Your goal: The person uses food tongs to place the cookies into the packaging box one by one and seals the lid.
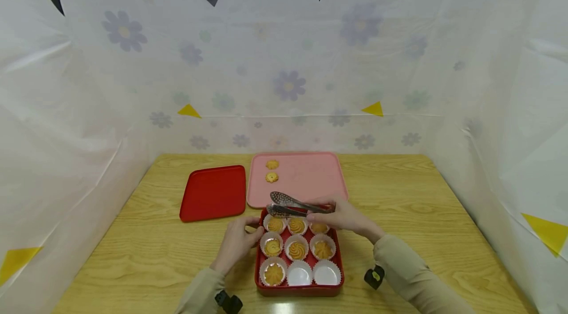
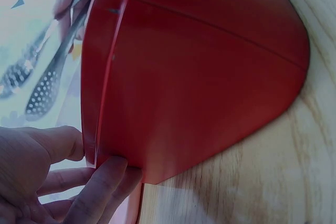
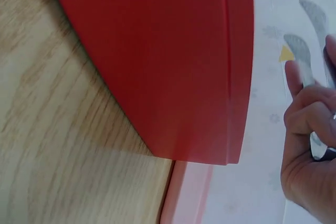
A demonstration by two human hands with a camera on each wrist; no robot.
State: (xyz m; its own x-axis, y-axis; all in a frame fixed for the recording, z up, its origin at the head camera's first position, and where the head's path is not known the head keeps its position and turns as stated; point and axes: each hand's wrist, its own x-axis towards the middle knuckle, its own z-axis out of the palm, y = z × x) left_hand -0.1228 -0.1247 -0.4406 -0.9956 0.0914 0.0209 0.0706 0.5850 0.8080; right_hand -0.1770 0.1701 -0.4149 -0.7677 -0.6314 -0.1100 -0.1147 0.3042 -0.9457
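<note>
"What are your hands doing?"

"My right hand [image 1: 343, 216] holds the tongs [image 1: 284, 199], their heads slightly apart, with nothing visible between them. My left hand [image 1: 239, 242] grips the far left corner of the red box [image 1: 299, 292]."

"And the cookies?"

"Seven cookies [image 1: 297, 250] sit in paper cups [image 1: 299, 274] in the box, between my hands and reaching back toward me; two cups in the row nearest me hold none. Two loose cookies [image 1: 272, 177] lie on the pink tray [image 1: 306, 178], beyond both hands."

"What might go wrong?"

"The tongs hang over the far row, so dipping them carelessly could nudge a cookie or crumple its cup. Squeezing too hard might crack one; too lightly, it could slip. If my left hand tugged that corner, the box might skid on the table [image 1: 399, 195]."

"Anything in the way?"

"The box's far wall and the filled cups stand between the pink tray and the bare cups, so a cookie would need lifting over them. My right hand partly hides the far right cup. The red tray [image 1: 213, 195], beyond my left hand and off to its left, looks no hindrance."
</note>
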